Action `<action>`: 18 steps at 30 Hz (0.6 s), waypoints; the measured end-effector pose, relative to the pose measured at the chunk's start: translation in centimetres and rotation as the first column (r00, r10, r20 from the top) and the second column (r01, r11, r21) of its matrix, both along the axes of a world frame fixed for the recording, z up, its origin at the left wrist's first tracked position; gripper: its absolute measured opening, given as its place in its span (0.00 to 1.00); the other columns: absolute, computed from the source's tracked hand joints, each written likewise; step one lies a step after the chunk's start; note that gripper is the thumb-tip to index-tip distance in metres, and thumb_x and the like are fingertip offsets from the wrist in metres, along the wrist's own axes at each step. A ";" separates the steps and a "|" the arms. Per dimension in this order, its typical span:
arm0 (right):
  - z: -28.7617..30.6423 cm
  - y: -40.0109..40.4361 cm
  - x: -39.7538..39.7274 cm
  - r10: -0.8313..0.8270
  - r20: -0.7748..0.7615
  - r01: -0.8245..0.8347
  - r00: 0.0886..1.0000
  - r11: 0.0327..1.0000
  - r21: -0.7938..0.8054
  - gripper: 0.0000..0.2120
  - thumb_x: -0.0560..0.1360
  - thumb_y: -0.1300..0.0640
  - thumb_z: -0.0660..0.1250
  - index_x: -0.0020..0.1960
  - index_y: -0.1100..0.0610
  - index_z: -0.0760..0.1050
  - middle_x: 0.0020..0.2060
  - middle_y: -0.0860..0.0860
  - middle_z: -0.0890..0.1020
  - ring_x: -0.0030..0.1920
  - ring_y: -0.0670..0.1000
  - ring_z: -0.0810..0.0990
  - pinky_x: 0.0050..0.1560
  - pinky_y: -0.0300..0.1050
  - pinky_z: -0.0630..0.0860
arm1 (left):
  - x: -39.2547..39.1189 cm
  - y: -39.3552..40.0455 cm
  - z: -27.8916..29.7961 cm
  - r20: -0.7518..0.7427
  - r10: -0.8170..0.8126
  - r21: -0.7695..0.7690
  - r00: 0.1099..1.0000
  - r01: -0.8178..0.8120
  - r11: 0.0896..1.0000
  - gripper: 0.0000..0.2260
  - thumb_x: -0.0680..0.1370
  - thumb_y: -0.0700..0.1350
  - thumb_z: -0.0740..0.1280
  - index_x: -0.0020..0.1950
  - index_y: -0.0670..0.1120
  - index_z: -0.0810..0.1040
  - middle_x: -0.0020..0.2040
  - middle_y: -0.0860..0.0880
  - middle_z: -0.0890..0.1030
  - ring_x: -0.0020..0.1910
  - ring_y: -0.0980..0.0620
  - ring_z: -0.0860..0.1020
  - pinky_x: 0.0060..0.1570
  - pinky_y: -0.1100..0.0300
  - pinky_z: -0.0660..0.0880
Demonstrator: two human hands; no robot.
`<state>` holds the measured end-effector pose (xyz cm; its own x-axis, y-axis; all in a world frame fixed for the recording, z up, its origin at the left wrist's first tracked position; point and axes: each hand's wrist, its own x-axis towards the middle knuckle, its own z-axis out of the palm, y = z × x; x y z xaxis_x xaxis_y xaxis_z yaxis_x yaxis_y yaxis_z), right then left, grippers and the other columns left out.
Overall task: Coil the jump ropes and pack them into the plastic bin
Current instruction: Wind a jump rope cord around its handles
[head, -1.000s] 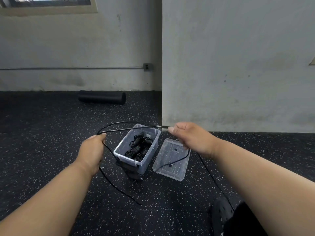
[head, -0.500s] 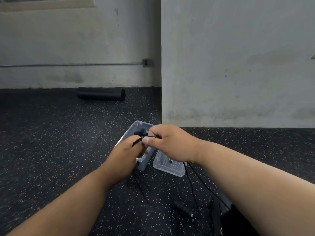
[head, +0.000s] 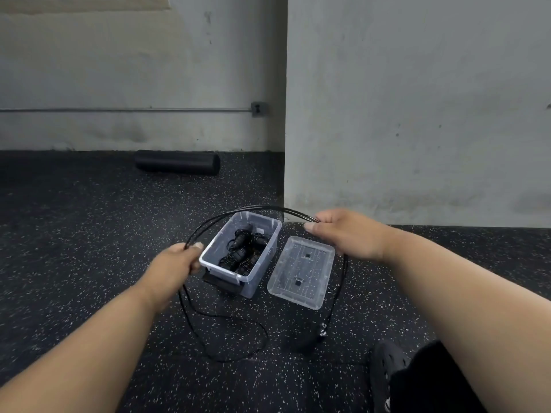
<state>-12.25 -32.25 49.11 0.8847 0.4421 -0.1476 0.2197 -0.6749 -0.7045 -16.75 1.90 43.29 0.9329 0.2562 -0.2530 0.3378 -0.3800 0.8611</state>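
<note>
So we see both hands out over the speckled floor (head: 89,234), each gripping the black jump rope (head: 250,208). Left hand (head: 176,262) has fingers curled round the rope at the near-left rim of the plastic bin (head: 269,251); right hand (head: 346,234) pinches it with curled fingers just past the bin's far-right corner. Between the hands the rope arcs up and over the bin, running left-right. From the left hand it drops to the floor and loops loosely in front of the bin; from the right hand it hangs down the right side of the lid (head: 301,272) toward a handle end (head: 322,330) near the floor.

Bin sits open on the floor, long axis running near-left to far-right, coiled ropes (head: 241,251) already inside. Lid lies flat just right of it, apart, same slant. Wall corner (head: 285,174) stands close behind the bin; open floor spreads wide to the left, with a black foam roller (head: 177,162) well back by the wall. On the near right our dark shoe (head: 387,371) sits close to the hanging rope.
</note>
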 end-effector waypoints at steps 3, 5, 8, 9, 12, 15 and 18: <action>0.0 2.2 -1.4 0.080 -0.040 -0.079 0.996 0.996 0.039 0.16 0.85 0.44 0.62 0.43 0.52 0.67 0.31 0.47 0.68 0.28 0.46 0.63 0.30 0.41 0.65 | -0.9 -2.7 0.3 0.001 -0.156 0.154 0.988 0.154 0.976 0.07 0.82 0.53 0.70 0.53 0.50 0.81 0.49 0.50 0.84 0.47 0.50 0.81 0.43 0.57 0.73; -0.7 4.0 -2.1 0.137 -0.075 -0.134 0.988 0.990 0.042 0.17 0.85 0.46 0.63 0.41 0.52 0.67 0.30 0.46 0.68 0.27 0.46 0.63 0.28 0.41 0.64 | -1.7 -4.9 0.8 0.040 -0.252 0.168 0.967 0.242 0.956 0.03 0.81 0.50 0.72 0.53 0.52 0.81 0.45 0.51 0.84 0.41 0.56 0.79 0.38 0.63 0.73; -2.0 6.3 -2.6 0.176 -0.035 -0.176 0.984 0.984 0.005 0.19 0.84 0.46 0.65 0.44 0.61 0.73 0.31 0.47 0.70 0.27 0.44 0.65 0.30 0.43 0.65 | -2.5 -6.9 0.8 0.089 -0.405 0.209 0.910 0.380 0.901 0.03 0.83 0.48 0.69 0.50 0.53 0.81 0.43 0.46 0.83 0.34 0.60 0.74 0.33 0.64 0.71; -2.2 6.8 -2.6 0.179 -0.022 -0.179 0.984 0.984 0.000 0.19 0.84 0.46 0.65 0.47 0.63 0.75 0.32 0.48 0.71 0.28 0.43 0.66 0.30 0.42 0.66 | -2.6 -7.1 0.9 0.094 -0.426 0.201 0.900 0.402 0.894 0.05 0.83 0.48 0.68 0.48 0.52 0.81 0.41 0.45 0.82 0.33 0.58 0.74 0.33 0.60 0.71; -2.4 7.0 -2.3 0.155 -0.071 -0.150 0.985 0.986 0.069 0.17 0.83 0.46 0.67 0.49 0.61 0.76 0.34 0.49 0.74 0.32 0.47 0.71 0.35 0.46 0.71 | -2.5 -6.8 2.1 0.148 -0.340 0.094 0.929 0.329 0.940 0.12 0.84 0.46 0.65 0.41 0.50 0.79 0.30 0.53 0.77 0.28 0.59 0.71 0.29 0.61 0.68; -2.6 6.2 -1.6 0.122 -0.131 -0.105 0.984 0.986 0.132 0.16 0.79 0.43 0.70 0.47 0.56 0.77 0.35 0.51 0.77 0.35 0.51 0.76 0.39 0.54 0.74 | -2.0 -5.3 3.4 0.249 -0.197 0.014 0.948 0.200 0.980 0.14 0.85 0.44 0.62 0.39 0.46 0.73 0.29 0.54 0.73 0.27 0.57 0.69 0.35 0.60 0.70; -3.3 5.0 -0.9 0.069 -0.171 -0.059 0.983 0.996 0.064 0.16 0.81 0.44 0.68 0.41 0.52 0.72 0.35 0.55 0.80 0.32 0.49 0.76 0.39 0.50 0.72 | -0.9 -2.5 3.1 0.300 0.028 -0.241 0.953 0.047 0.969 0.16 0.86 0.44 0.60 0.38 0.48 0.68 0.30 0.53 0.68 0.31 0.52 0.67 0.42 0.50 0.68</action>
